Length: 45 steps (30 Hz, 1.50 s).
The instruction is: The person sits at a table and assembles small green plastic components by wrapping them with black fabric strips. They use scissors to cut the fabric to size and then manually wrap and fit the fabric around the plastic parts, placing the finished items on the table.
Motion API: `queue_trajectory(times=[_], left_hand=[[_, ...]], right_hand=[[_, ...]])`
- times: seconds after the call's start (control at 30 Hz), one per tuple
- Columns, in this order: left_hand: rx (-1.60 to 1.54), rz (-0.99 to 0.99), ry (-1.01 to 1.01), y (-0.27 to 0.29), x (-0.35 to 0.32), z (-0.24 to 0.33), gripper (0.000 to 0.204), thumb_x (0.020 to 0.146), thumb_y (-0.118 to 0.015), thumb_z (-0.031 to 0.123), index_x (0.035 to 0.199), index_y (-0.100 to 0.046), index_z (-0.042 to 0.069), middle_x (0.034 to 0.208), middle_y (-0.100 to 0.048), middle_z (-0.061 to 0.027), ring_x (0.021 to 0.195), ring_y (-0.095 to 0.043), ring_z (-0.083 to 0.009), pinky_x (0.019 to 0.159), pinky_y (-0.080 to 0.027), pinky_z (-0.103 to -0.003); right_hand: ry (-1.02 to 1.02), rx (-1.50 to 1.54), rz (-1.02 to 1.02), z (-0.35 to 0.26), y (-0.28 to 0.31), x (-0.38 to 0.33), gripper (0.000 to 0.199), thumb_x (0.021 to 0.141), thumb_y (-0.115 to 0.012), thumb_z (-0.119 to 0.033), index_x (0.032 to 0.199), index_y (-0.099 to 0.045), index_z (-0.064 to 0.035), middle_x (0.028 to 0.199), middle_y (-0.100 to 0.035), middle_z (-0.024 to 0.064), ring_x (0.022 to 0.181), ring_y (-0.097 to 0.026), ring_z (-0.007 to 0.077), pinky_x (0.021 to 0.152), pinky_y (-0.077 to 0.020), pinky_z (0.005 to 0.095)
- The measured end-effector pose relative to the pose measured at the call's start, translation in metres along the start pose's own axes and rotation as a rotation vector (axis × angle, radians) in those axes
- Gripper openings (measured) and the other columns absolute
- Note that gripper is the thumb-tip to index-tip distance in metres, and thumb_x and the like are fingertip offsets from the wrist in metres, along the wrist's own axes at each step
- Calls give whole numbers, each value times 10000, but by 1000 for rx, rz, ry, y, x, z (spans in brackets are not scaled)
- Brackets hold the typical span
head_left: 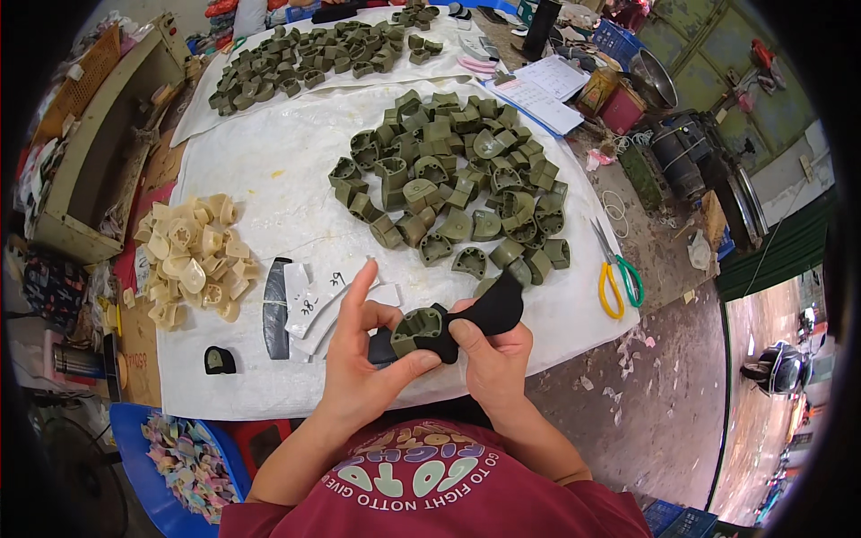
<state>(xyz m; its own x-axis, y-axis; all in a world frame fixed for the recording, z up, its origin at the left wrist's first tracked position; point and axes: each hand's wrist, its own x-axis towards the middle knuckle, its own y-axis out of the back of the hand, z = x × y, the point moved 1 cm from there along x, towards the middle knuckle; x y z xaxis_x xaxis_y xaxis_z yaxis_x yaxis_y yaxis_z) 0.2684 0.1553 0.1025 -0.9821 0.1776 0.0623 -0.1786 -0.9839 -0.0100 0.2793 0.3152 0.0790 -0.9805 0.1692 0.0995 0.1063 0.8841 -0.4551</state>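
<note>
At the far left, a blue bin of small pastel pieces is cut off by the dark rim of the view, and a fan beside it is mostly lost in shadow. On the white sheet, a heap of cream plastic heel pieces lies at the left edge; a small dark piece sits alone below it, too small to tell apart clearly. Right of it lie a black curved strip and some white paper slips, the slips partly hidden under the left hand.

That hand is clamped on an olive-green heel piece, thumb pressed along its lower edge, index finger raised free. The piece sits between the 2 hands, low at the middle of the view, just in front of the person's chest. The right hand presses a black curved cover against the piece, thumb on top; the cover's lower part and how far it wraps the piece are hidden by the fingers.

Beyond lies a large pile of olive heel pieces. Yellow and green scissors lie at the sheet's right edge.
</note>
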Motion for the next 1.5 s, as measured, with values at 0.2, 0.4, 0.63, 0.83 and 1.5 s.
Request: queue_trajectory(times=[0.2,0.4,0.63,0.83,1.5], left_hand=[[106,-30,-271,4,3,-11,1036,668,-819,47,1486,-184,30,955,-590,-52,982,-549,-154,969,-371,-309],[100,-17,-70,-1,5,-7,745,649,-867,180,1266,-479,19,939,-592,-49,896,-570,-149,821,-455,-285],[200,-117,-100,2,8,2,448,647,-823,133,1016,-592,28,970,-583,-68,915,-583,-180,831,-449,-292],[65,-268,-194,4,14,1,530,646,-810,130,1120,-588,48,1084,-549,-112,1005,-565,-229,889,-438,-322],[215,-86,20,1,6,3,412,679,-765,106,1041,-599,0,930,-633,-72,870,-606,-151,808,-470,-274]], right_hand=[[-328,239,-81,-6,9,9,225,892,-647,-87,1087,-636,26,1049,-672,97,927,-620,126,827,-496,290],[26,-90,-49,-8,0,-1,236,873,-660,-28,1093,-626,48,1124,-648,126,946,-624,150,867,-491,295],[-167,-4,-88,-6,11,6,275,850,-696,-47,1111,-636,14,1131,-648,99,977,-598,130,886,-470,282],[-393,194,-222,-10,23,11,285,830,-730,-88,1089,-650,-1,1058,-665,80,969,-596,132,873,-467,291],[-126,-164,-146,-9,10,6,230,813,-708,-4,1038,-659,3,1028,-661,72,925,-617,143,855,-493,308]])
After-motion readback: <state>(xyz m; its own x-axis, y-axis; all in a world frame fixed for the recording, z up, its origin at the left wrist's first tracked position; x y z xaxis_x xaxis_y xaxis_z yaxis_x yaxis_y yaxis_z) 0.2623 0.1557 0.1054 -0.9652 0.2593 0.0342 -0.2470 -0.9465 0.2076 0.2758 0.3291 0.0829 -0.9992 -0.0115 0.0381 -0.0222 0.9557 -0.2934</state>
